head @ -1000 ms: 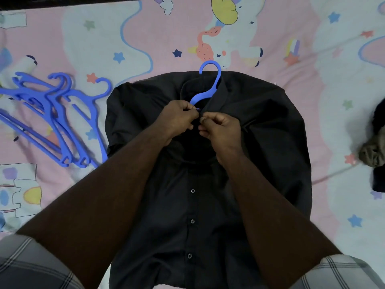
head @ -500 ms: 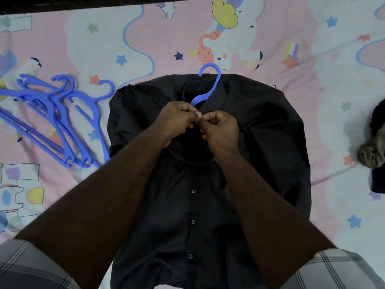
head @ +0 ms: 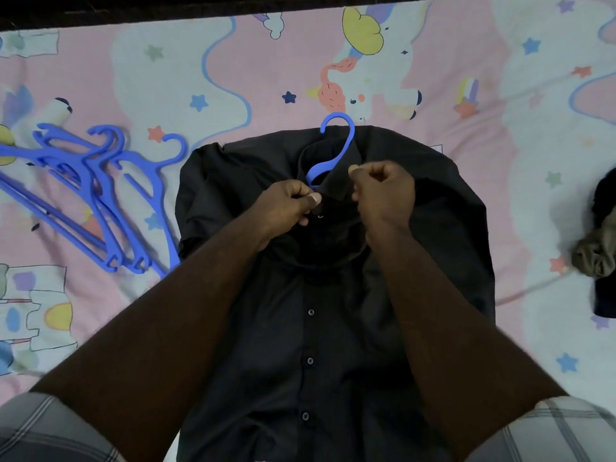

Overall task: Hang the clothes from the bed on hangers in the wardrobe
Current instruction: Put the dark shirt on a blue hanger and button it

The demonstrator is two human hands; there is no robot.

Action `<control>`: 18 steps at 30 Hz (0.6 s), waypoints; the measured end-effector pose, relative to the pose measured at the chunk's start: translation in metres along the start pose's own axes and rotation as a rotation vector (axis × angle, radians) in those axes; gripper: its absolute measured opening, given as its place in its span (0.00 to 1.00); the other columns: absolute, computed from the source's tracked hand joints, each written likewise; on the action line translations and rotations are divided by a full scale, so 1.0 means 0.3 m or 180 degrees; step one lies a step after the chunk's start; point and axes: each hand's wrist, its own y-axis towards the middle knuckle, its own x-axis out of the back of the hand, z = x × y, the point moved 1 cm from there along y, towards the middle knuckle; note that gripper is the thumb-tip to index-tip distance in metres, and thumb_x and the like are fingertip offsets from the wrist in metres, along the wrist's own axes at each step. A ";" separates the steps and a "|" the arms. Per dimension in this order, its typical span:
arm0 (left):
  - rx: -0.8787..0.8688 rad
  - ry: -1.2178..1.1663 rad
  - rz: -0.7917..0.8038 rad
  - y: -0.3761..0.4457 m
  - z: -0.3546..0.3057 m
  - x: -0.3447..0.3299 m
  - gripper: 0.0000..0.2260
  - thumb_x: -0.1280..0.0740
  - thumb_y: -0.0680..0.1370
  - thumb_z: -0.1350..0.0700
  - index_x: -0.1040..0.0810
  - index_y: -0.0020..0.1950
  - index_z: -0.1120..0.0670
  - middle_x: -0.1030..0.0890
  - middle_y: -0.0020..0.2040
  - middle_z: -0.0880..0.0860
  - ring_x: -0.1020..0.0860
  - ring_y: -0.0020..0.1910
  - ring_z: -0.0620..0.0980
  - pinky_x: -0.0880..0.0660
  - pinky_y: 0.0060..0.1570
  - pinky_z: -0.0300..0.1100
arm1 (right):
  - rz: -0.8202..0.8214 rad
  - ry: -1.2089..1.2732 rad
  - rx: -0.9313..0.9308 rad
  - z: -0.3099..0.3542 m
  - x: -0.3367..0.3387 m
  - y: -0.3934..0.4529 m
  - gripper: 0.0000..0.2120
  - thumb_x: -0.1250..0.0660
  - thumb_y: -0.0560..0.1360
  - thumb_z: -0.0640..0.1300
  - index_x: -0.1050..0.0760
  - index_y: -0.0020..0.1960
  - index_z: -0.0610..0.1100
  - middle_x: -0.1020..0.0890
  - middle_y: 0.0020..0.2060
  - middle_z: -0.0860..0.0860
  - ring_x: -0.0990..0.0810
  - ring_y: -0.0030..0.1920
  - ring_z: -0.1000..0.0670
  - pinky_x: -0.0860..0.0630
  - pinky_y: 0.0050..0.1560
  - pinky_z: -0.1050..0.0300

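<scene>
Since the earlier frames my right hand (head: 383,191) has pulled away from the left one and risen toward the collar's right side; before, the two sets of knuckles sat almost touching over the top button. My left hand (head: 286,205) stays where it was, thumb and forefinger pinching the placket of the black shirt (head: 310,345) just beside the top button. The right hand is curled tight, and it seems to pinch the collar edge, though the dark cloth hides the exact contact.

The shirt lies flat on the bed (head: 160,71), front up, directly under both forearms, its lower buttons done up toward me. The blue hanger (head: 333,151) is already inside it: only the hook and neck show, poking out of the collar just beyond my fingertips.

I judge the shirt to be light, thin and limp. It will slide and bunch under any pull, so a grip on the cloth alone would let it sag off the hanger's arms. The hanger is the stiff part. I would lift by its hook, which stands clear past the right hand, and steady the collar with the left.

Out past my left hand lies a loose pile of spare hangers (head: 100,195). Well off beyond my right hand sits a crumpled heap of other clothes (head: 600,245), at the frame's edge.
</scene>
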 end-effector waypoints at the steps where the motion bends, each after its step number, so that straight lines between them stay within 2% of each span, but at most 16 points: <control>1: -0.0040 0.0012 0.0038 -0.006 0.002 0.003 0.07 0.32 0.81 0.50 0.19 0.47 0.51 0.17 0.39 0.46 0.21 0.35 0.42 0.30 0.30 0.29 | -0.0002 -0.0325 0.0315 0.025 0.009 0.021 0.04 0.28 0.74 0.47 0.19 0.45 0.47 0.16 0.39 0.55 0.18 0.39 0.54 0.19 0.46 0.56; 3: -0.0142 0.0032 0.0086 -0.020 0.006 0.005 0.06 0.31 0.80 0.51 0.19 0.46 0.52 0.17 0.37 0.45 0.21 0.34 0.41 0.30 0.29 0.28 | 0.0116 -0.1027 0.0844 0.078 0.012 0.065 0.08 0.30 0.77 0.47 0.19 0.52 0.44 0.16 0.45 0.54 0.19 0.44 0.55 0.24 0.50 0.62; 6: -0.0302 0.0044 0.0164 -0.043 0.006 -0.001 0.07 0.28 0.78 0.53 0.19 0.46 0.56 0.17 0.38 0.49 0.21 0.33 0.42 0.26 0.36 0.32 | 0.0469 -0.1888 0.1264 0.138 -0.026 0.139 0.09 0.34 0.79 0.47 0.25 0.50 0.40 0.22 0.41 0.48 0.23 0.44 0.47 0.28 0.48 0.54; 7: -0.0351 0.0032 0.0205 -0.052 0.007 -0.002 0.07 0.27 0.77 0.54 0.19 0.46 0.57 0.17 0.39 0.52 0.21 0.33 0.44 0.25 0.38 0.35 | 0.0605 -0.2075 0.1266 0.147 -0.042 0.160 0.11 0.35 0.80 0.48 0.26 0.53 0.39 0.23 0.42 0.48 0.24 0.46 0.46 0.30 0.48 0.54; 9: -0.0419 0.0038 0.0317 -0.072 0.007 0.001 0.07 0.26 0.77 0.56 0.19 0.46 0.59 0.17 0.41 0.57 0.22 0.33 0.45 0.24 0.41 0.39 | 0.0835 -0.2168 0.1145 0.159 -0.063 0.184 0.18 0.37 0.81 0.50 0.28 0.67 0.39 0.21 0.56 0.45 0.23 0.58 0.44 0.29 0.57 0.53; 10: -0.0428 0.0085 0.0393 -0.085 0.005 0.004 0.07 0.26 0.77 0.56 0.19 0.46 0.59 0.17 0.42 0.60 0.22 0.34 0.46 0.24 0.41 0.39 | 0.0891 -0.2134 0.1095 0.165 -0.067 0.188 0.21 0.37 0.82 0.49 0.30 0.71 0.40 0.22 0.63 0.45 0.24 0.63 0.44 0.30 0.63 0.52; 11: -0.0428 0.0142 0.0469 -0.099 0.003 0.007 0.08 0.26 0.76 0.56 0.18 0.47 0.60 0.17 0.43 0.60 0.22 0.34 0.46 0.24 0.41 0.38 | 0.0903 -0.2125 0.1121 0.173 -0.067 0.187 0.21 0.38 0.82 0.49 0.30 0.72 0.40 0.22 0.65 0.45 0.24 0.65 0.44 0.31 0.65 0.53; 13: -0.0441 0.0173 0.0566 -0.126 0.000 0.017 0.08 0.25 0.76 0.55 0.17 0.51 0.58 0.17 0.41 0.58 0.22 0.34 0.46 0.24 0.41 0.37 | 0.0816 -0.2078 0.1318 0.191 -0.059 0.175 0.17 0.37 0.82 0.46 0.24 0.67 0.41 0.19 0.60 0.46 0.21 0.60 0.44 0.29 0.60 0.56; 15: -0.0464 0.0075 0.0496 -0.157 0.002 0.036 0.11 0.26 0.76 0.54 0.16 0.58 0.53 0.18 0.36 0.51 0.22 0.34 0.46 0.23 0.42 0.36 | 0.0705 -0.1880 0.1467 0.214 -0.042 0.151 0.14 0.36 0.81 0.46 0.22 0.64 0.42 0.17 0.56 0.47 0.20 0.55 0.47 0.28 0.57 0.57; 18: -0.0643 -0.0136 -0.0013 -0.214 -0.002 0.078 0.16 0.28 0.78 0.54 0.20 0.66 0.47 0.19 0.35 0.51 0.21 0.33 0.47 0.23 0.45 0.38 | 0.0641 -0.1594 0.1663 0.271 -0.001 0.091 0.14 0.35 0.81 0.45 0.21 0.64 0.44 0.16 0.56 0.50 0.22 0.51 0.52 0.31 0.54 0.63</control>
